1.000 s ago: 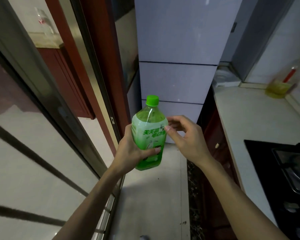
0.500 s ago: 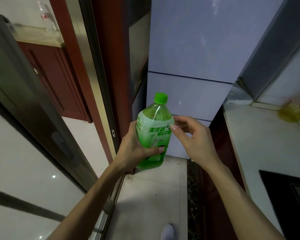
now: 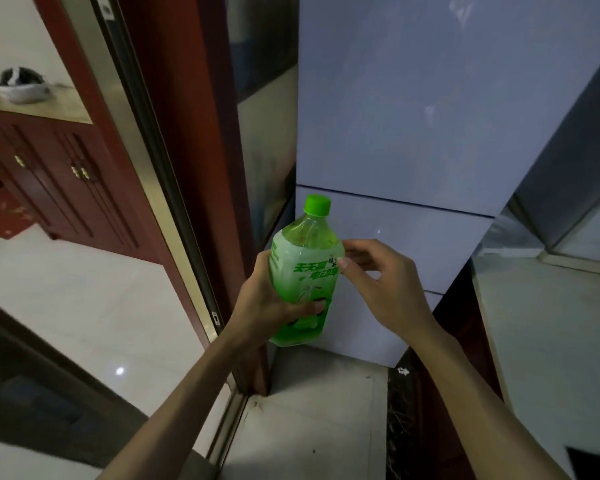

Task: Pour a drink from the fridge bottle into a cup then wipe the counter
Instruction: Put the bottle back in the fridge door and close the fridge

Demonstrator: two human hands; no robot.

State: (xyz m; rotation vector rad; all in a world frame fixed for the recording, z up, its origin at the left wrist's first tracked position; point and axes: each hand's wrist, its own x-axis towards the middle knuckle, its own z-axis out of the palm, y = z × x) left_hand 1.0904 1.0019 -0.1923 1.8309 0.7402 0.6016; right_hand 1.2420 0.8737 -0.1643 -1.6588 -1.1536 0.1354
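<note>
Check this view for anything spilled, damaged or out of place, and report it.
Nothing stands out. The green bottle is capped and nearly upright, gripped by the left hand, with the right hand at its shoulder. The fridge doors are shut, and no spill shows.

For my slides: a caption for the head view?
Left hand holds a capped green bottle before the closed fridge; right hand touches its side.

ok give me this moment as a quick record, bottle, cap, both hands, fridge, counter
bottle: green, upright, mostly full
cap: green, on
left hand: grips the bottle's lower body
right hand: thumb and fingers pinch the bottle's upper side
fridge: pale, doors shut
counter: white, at the right; no cup in view
</note>
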